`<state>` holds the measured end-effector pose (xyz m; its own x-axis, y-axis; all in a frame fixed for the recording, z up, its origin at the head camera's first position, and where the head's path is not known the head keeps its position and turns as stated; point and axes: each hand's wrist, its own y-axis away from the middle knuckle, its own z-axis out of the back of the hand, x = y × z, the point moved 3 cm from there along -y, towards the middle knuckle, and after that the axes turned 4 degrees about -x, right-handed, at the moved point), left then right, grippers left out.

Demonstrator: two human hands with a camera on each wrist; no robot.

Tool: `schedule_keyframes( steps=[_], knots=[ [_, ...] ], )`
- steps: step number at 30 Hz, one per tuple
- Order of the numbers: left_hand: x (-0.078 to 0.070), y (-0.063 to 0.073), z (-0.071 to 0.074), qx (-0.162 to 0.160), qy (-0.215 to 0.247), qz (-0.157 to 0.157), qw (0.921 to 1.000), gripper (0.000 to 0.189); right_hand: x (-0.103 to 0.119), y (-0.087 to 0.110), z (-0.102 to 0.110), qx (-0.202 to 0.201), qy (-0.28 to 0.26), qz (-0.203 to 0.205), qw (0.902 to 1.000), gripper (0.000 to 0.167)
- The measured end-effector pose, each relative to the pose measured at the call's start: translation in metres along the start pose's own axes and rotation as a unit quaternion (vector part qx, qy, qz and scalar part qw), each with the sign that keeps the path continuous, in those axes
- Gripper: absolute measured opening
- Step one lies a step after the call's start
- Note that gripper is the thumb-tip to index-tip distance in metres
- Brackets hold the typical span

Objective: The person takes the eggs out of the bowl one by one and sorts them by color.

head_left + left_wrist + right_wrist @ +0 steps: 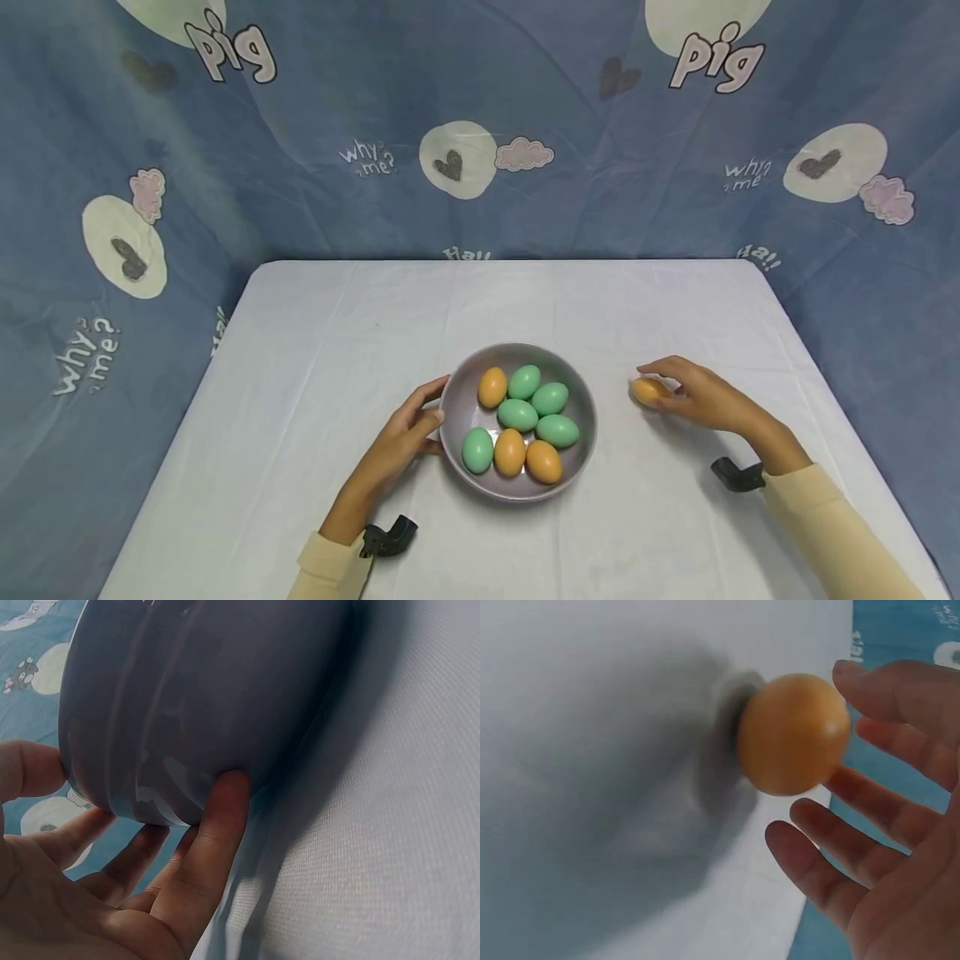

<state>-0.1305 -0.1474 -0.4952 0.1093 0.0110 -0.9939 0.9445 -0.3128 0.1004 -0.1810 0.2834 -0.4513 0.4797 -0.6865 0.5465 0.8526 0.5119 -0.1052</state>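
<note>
A grey bowl (pixel 517 493) holds several green eggs (pixel 557 431) and three orange eggs (pixel 509 452). My left hand (pixel 401 437) holds the bowl at its left side. In the left wrist view, the fingertips (pixel 231 787) of that hand lie spread along the bowl's outer wall (pixel 225 697), with one digit at the rim. On the right, another orange egg (pixel 648 391) is at the white tabletop, beneath my right hand (pixel 708 400). In the right wrist view, the fingers of that hand spread around this egg (pixel 793 735), extended and not closed on it. Whether any finger touches it, I cannot tell.
The white-covered table (pixel 360 317) carries the bowl near its middle. A blue printed cloth (pixel 315 200) hangs behind and beside the table. Black wrist mounts (pixel 390 537) sit at both cuffs.
</note>
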Motion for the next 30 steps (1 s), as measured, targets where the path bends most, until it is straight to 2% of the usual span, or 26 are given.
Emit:
schedule_keyframes(
  steps=[8, 18, 26, 30],
  knots=[
    [-0.003, 0.000, 0.001, 0.000, 0.000, -0.004, 1.0000, 0.052, 0.014, -0.009, 0.015, -0.005, 0.018, -0.009, 0.9998, 0.045],
    [-0.004, 0.000, 0.001, -0.003, 0.004, -0.003, 1.0000, 0.053, 0.048, -0.027, 0.025, -0.019, 0.033, 0.027, 0.9989, 0.044],
    [-0.003, 0.000, 0.000, 0.000, 0.008, -0.005, 1.0000, 0.053, 0.079, -0.050, 0.028, -0.027, 0.022, 0.085, 0.9958, 0.040],
    [-0.002, -0.001, -0.001, 0.003, 0.008, -0.004, 1.0000, 0.052, 0.086, -0.056, 0.027, -0.022, 0.021, 0.088, 0.9957, 0.038]
  ],
)
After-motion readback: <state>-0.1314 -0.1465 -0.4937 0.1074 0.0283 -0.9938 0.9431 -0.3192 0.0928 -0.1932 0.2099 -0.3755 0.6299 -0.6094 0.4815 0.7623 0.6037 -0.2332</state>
